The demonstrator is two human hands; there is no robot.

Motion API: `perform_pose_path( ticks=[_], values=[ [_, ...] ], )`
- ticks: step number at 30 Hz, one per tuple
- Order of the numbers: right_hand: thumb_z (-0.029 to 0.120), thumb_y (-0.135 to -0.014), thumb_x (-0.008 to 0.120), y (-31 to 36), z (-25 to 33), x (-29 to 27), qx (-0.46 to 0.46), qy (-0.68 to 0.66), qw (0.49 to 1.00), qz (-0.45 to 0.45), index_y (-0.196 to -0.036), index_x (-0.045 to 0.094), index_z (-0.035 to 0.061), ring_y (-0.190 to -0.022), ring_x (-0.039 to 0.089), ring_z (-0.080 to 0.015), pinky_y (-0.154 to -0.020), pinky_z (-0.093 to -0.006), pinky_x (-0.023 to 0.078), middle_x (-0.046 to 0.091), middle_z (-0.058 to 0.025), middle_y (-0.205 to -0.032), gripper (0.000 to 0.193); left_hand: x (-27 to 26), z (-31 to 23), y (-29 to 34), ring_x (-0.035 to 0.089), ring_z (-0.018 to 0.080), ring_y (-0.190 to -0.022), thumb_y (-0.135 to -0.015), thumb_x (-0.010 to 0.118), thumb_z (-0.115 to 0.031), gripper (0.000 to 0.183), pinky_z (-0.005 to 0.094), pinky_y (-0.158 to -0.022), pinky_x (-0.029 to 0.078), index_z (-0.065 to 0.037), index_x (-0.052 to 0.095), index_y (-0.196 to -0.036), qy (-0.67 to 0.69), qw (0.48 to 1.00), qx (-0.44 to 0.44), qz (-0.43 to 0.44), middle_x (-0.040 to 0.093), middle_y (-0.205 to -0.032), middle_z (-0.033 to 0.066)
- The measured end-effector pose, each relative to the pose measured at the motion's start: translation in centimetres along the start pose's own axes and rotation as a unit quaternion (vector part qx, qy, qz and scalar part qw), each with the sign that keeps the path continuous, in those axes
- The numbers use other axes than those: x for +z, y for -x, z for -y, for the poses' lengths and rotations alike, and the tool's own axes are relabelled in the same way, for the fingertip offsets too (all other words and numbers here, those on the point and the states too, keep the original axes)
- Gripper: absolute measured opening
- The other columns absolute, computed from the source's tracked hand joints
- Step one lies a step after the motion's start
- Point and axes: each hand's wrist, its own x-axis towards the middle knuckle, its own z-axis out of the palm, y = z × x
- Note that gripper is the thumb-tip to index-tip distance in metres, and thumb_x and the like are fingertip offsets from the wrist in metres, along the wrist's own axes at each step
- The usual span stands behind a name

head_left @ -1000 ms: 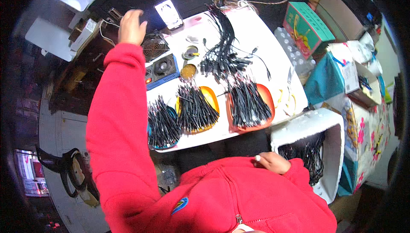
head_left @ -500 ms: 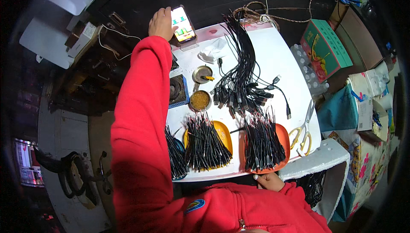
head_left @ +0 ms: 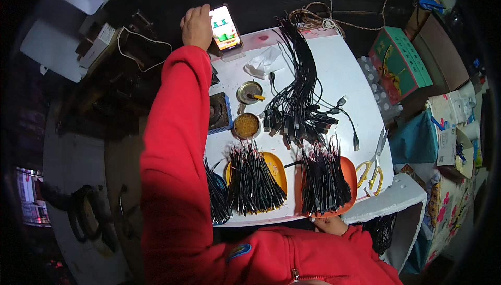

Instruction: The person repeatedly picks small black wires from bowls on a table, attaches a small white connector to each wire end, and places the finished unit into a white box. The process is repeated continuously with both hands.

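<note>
The person stands at the near edge of a white desk (head_left: 339,79), both arms in red sleeves. The left hand (head_left: 197,26) is reaching to the far left corner, where the phone (head_left: 224,29) leans back in a clear stand (head_left: 233,56) with its screen lit. The fingers of this hand are close together and bent, at the left side of the phone; whether they touch it or are only just beside it, I cannot tell. The right hand (head_left: 332,226) is at the near edge, right below the orange tray (head_left: 353,174). Its fingers are curled and partly hidden, so I cannot tell if they hold something.

Along the near edge there are three trays with short black cables on them: a blue tray (head_left: 222,180) at the left, partly covered by the sleeve, then a yellow tray (head_left: 278,169), then the orange one. A bundle of long black cables (head_left: 300,76) lies from the far edge to the middle of the desk. To its left are a white crumpled paper (head_left: 263,63) and two round tins (head_left: 259,128), with a blue box (head_left: 219,111) beside them. The scissors (head_left: 377,162) lie open near the right edge. Beyond the near right corner is a white foam box (head_left: 402,193).
</note>
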Motion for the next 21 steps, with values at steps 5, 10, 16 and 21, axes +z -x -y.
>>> perform_pose_path(
  ticks=[5, 10, 16, 21],
  values=[
    [0.028, -0.098, 0.052, -0.1, 0.6, 0.4, -0.004, -0.034, 0.999, -0.031, -0.082, 0.065, 0.001, -0.042, 0.05, -0.0102, -0.04, -0.0257, 0.039, 0.058, -0.0037, -0.055, 0.034, -3.9, 3.2, -1.0, 0.054, 0.0321, -0.111, -0.085, 0.058, -0.008, 0.026, 0.043, -0.095, 0.04, -0.004, 0.061, -0.111, 0.131, 0.981, 0.039, -0.137, 0.063, -0.108, 0.014],
    [0.043, -0.098, 0.046, 1.3, 0.8, 0.9, 0.072, -0.003, 0.997, 0.001, -0.056, 0.06, 0.0003, -0.033, 0.045, -0.0103, -0.035, -0.0245, 0.035, 0.049, -0.004, -0.042, 0.062, -16.6, 6.1, 7.2, 0.062, 0.0154, -0.086, -0.091, 0.06, -0.012, 0.022, 0.0277, -0.076, 0.049, -0.002, 0.064, -0.11, 0.368, 0.921, -0.129, 0.006, 0.067, -0.1, 0.0058],
    [0.038, -0.097, 0.05, 1.7, -0.2, 2.4, -0.012, 0.086, 0.993, -0.085, -0.057, 0.062, -0.0014, -0.036, 0.052, -0.0169, -0.039, -0.0307, 0.039, 0.054, -0.009, -0.044, 0.058, -28.8, 0.8, 24.7, 0.051, 0.0047, -0.065, -0.085, 0.063, -0.006, 0.009, 0.0218, -0.06, 0.041, 0.0, 0.066, -0.091, 0.362, 0.872, -0.271, 0.188, 0.061, -0.076, -0.0009],
    [0.037, -0.094, 0.054, 1.6, -0.4, 3.6, -0.066, 0.284, 0.943, -0.163, -0.065, 0.063, -0.0041, -0.055, 0.058, -0.0412, -0.051, -0.0453, 0.043, 0.056, -0.0242, -0.058, 0.051, -30.0, -3.4, 31.3, 0.048, 0.0084, -0.059, -0.081, 0.068, -0.008, 0.01, 0.0246, -0.055, 0.039, 0.001, 0.065, -0.085, 0.277, 0.889, -0.31, 0.191, 0.056, -0.065, 0.0028]
  ],
)
